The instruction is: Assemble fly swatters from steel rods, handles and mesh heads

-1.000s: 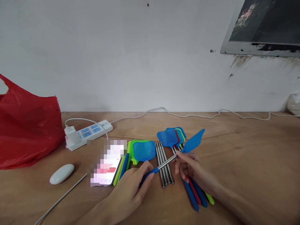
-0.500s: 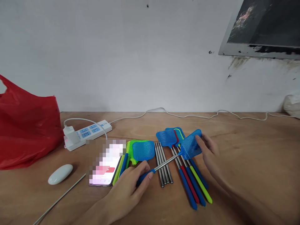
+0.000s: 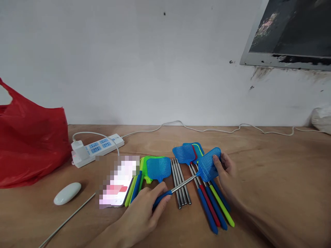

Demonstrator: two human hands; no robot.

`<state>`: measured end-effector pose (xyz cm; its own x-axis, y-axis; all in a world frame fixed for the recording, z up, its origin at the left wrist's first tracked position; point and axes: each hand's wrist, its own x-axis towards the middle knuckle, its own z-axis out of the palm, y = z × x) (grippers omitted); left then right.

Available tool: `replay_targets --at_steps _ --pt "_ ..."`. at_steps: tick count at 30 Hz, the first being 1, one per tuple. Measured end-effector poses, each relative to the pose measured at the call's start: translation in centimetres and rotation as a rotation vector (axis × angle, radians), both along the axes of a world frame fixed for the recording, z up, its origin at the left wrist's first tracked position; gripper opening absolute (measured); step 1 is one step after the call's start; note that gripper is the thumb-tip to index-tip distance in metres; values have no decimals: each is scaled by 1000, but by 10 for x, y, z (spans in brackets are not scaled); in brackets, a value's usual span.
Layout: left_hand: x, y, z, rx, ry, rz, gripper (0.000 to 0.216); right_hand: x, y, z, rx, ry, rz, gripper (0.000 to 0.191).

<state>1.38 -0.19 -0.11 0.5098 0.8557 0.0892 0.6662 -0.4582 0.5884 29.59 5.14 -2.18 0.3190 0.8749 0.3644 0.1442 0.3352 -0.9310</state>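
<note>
The left hand (image 3: pixel 143 215) is gripping a blue fly swatter (image 3: pixel 207 167) by its handle (image 3: pixel 163 198), hiding the end; the right hand (image 3: pixel 226 172) is pinching its mesh edge, some fingers disappearing behind. The swatter is slanting over metal rods (image 3: pixel 184 198), partly covering them. Pixels are obscuring the phone (image 3: pixel 124 179).

No readable text. Rectangular phone with lit white-pink screen (image 3: pixel 121 184): partly pixelated, illegible. Long white plastic power strip (image 3: pixel 100 148): markings too small.
</note>
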Motion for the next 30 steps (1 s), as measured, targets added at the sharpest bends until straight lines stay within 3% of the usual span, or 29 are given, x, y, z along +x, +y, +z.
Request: replay_targets --at_steps 4,9,18,24,30 --pt "0 0 2 2 22 -12 31 -1 2 0 -7 17 -6 36" --pt "-1 4 12 14 124 -76 32 -6 -6 18 -73 36 65 37" --pt "-7 7 11 77 225 -108 40 -11 -14 28 -485 297 469 36" --pt "-8 7 0 184 291 -109 43 -12 -13 23 -497 291 460 34" --pt "-5 6 1 187 373 -113 44 -12 -15 18 -507 263 473 33"
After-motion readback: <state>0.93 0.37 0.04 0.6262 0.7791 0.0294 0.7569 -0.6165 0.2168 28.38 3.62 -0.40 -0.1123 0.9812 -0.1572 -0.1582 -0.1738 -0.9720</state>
